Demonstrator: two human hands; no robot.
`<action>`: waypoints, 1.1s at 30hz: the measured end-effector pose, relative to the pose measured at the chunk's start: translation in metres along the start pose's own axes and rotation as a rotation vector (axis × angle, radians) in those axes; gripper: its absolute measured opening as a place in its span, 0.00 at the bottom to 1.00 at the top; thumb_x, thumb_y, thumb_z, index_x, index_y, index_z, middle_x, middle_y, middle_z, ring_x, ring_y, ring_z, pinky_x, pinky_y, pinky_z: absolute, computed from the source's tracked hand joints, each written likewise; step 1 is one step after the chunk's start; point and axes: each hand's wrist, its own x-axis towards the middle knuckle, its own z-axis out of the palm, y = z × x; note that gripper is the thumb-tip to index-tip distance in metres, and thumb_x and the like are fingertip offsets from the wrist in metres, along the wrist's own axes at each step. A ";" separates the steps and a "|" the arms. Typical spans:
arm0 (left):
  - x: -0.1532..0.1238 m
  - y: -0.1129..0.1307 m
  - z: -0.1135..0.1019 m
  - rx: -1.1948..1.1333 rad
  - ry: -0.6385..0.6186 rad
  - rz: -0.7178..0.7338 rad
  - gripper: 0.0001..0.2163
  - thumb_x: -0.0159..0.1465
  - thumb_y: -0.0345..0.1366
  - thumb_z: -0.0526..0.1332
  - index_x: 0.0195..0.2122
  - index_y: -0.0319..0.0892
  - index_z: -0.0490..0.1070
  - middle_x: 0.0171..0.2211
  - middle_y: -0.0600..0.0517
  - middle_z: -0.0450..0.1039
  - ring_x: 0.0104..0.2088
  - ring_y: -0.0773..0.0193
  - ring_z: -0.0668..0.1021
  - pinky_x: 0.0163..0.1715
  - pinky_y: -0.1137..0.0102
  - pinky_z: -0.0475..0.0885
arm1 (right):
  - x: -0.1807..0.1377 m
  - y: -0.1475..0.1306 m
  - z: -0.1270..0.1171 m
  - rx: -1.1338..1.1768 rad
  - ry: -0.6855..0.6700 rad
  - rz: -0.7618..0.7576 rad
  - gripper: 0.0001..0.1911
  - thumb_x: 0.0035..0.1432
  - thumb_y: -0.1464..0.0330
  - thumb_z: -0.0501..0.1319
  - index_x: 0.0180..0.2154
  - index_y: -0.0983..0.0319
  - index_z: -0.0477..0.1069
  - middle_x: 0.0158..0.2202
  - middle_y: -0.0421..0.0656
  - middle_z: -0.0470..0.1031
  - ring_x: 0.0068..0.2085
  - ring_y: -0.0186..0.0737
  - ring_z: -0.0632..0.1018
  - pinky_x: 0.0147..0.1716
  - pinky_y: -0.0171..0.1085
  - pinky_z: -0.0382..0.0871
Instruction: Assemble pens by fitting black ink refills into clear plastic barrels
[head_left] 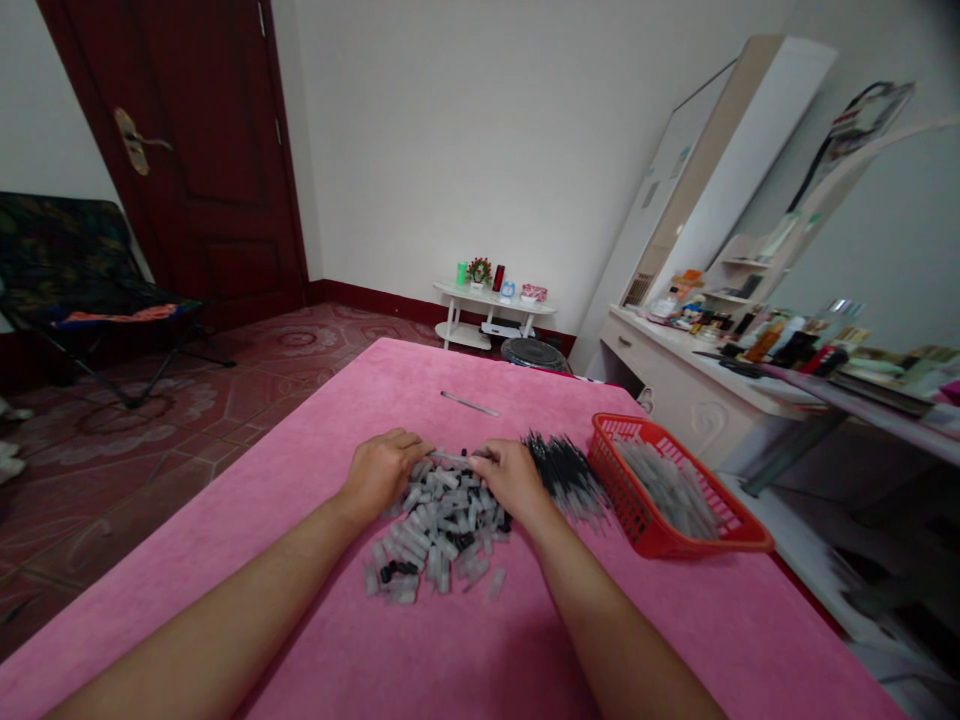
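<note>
Between my two hands, over the pile, a thin translucent pen barrel [450,457] is stretched sideways. My left hand [382,470] is closed with its fingertips at the barrel's left end. At the other end, my right hand [514,475] pinches it between thumb and fingers. Below them lies a heap of clear pen caps [442,520] with small black pieces [397,570] mixed in. Dark pen refills [562,475] with pale ends are bunched right of my right hand. One pen [469,403] lies by itself beyond my hands.
A red plastic basket [652,540] holding many clear barrels [671,490] stands at the right of the pink-covered table [337,640]. Farther right is a white dressing table [697,380] crowded with bottles. A folding chair [82,270] stands at the left, near a dark red door [202,150].
</note>
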 end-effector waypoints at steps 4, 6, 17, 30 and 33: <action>0.000 0.002 0.000 -0.021 -0.012 0.015 0.10 0.63 0.35 0.55 0.42 0.47 0.74 0.31 0.51 0.75 0.34 0.62 0.74 0.30 0.71 0.65 | -0.001 -0.003 -0.005 -0.030 0.031 -0.059 0.04 0.49 0.71 0.62 0.27 0.62 0.76 0.24 0.41 0.76 0.27 0.36 0.74 0.26 0.31 0.60; 0.000 0.003 -0.001 -0.029 -0.028 0.008 0.11 0.63 0.34 0.55 0.43 0.47 0.74 0.31 0.51 0.75 0.34 0.62 0.74 0.30 0.71 0.65 | -0.001 -0.004 -0.007 -0.041 0.044 -0.113 0.04 0.48 0.72 0.62 0.27 0.61 0.76 0.26 0.41 0.77 0.29 0.37 0.75 0.27 0.32 0.60; -0.002 -0.006 0.005 -0.168 -0.069 -0.184 0.18 0.55 0.26 0.54 0.44 0.45 0.73 0.40 0.49 0.78 0.40 0.59 0.78 0.35 0.70 0.69 | 0.005 0.003 -0.021 0.118 0.125 -0.279 0.11 0.44 0.80 0.54 0.23 0.63 0.72 0.27 0.41 0.74 0.31 0.35 0.73 0.31 0.32 0.64; 0.016 0.020 -0.002 -1.710 0.222 -0.738 0.15 0.54 0.39 0.66 0.38 0.43 0.61 0.37 0.47 0.78 0.34 0.59 0.80 0.36 0.63 0.74 | -0.008 -0.015 0.009 0.210 -0.044 -0.138 0.07 0.48 0.69 0.62 0.32 0.63 0.74 0.30 0.42 0.76 0.31 0.36 0.74 0.32 0.34 0.65; 0.015 0.019 0.000 -1.640 0.161 -0.725 0.15 0.56 0.40 0.64 0.41 0.42 0.65 0.34 0.48 0.77 0.31 0.60 0.79 0.32 0.66 0.73 | -0.006 -0.015 0.008 0.309 -0.017 -0.096 0.07 0.48 0.69 0.61 0.31 0.64 0.73 0.29 0.42 0.76 0.31 0.36 0.75 0.32 0.34 0.66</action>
